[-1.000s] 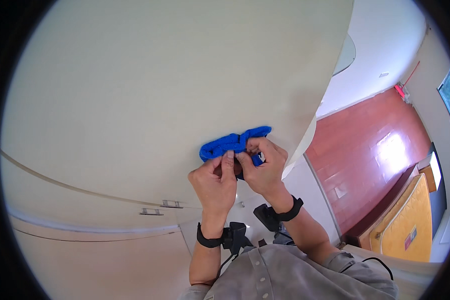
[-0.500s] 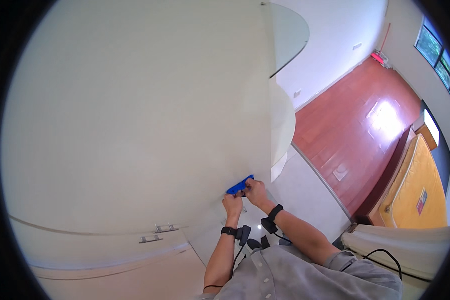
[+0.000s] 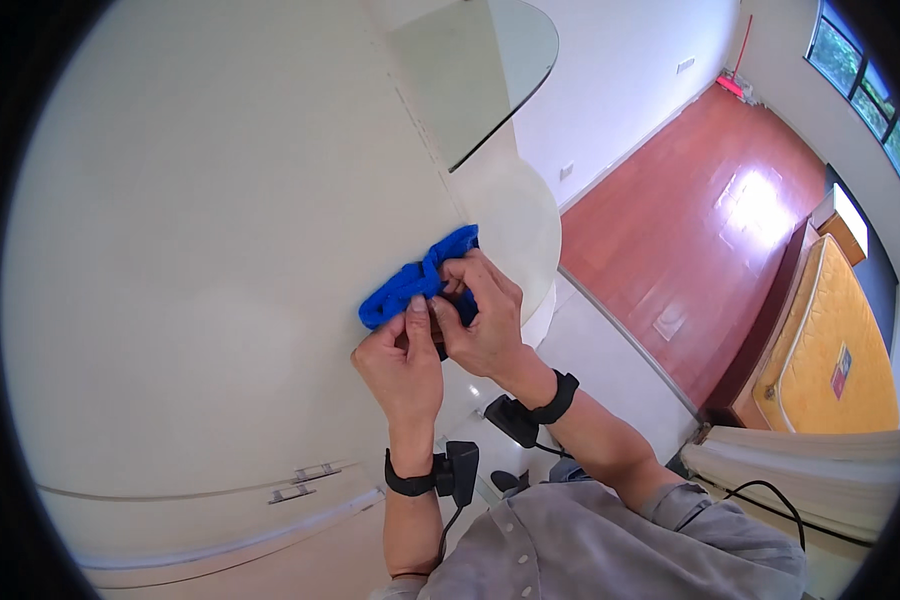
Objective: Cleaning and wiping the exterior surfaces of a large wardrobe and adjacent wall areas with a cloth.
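A bright blue cloth, bunched and folded over on itself, is held between my two hands in front of a broad pale cabinet panel. My left hand pinches its lower edge, thumb pointing up and fingers curled. The right hand grips the cloth's right part with bent fingers and thumb. Some of the cloth is hidden behind my fingers. Whether the cloth touches the panel, I cannot tell. Each wrist wears a black strap with a small dark box.
Beyond the panel's right edge are a rounded glass shelf and a curved white shelf. Metal handles sit at lower left. Farther right are a reddish floor, a yellow mattress and a red broom.
Both hands and the blue cloth have moved up and to the left, and look larger. More of the cloth shows, bunched in a loop. The whole view has shifted slightly.
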`<action>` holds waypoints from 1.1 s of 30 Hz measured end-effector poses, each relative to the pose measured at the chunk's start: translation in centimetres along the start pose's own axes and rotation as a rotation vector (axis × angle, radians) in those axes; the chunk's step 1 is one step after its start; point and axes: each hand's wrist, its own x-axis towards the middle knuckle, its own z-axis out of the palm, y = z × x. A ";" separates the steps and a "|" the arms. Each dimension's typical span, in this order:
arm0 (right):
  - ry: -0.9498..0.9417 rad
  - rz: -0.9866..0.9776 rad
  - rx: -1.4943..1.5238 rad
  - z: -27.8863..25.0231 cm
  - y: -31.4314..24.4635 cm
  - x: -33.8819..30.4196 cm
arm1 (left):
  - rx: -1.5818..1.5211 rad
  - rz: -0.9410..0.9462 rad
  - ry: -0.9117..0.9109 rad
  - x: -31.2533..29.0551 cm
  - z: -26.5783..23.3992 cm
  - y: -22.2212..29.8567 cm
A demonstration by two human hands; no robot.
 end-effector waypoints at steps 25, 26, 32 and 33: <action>-0.041 0.095 0.011 -0.5 3.4 -3.8 | -0.058 -0.142 0.062 -2.5 1.1 -2.7; -0.049 0.082 0.031 -0.5 3.0 -3.2 | -0.087 -0.138 0.087 -2.1 1.1 -1.8; -0.076 0.350 -0.132 -1.7 10.2 -10.8 | 0.540 0.009 -0.010 -5.0 4.5 -12.2; -0.087 0.349 -0.125 -2.0 11.5 -12.4 | 0.585 0.003 -0.045 -5.7 5.3 -14.2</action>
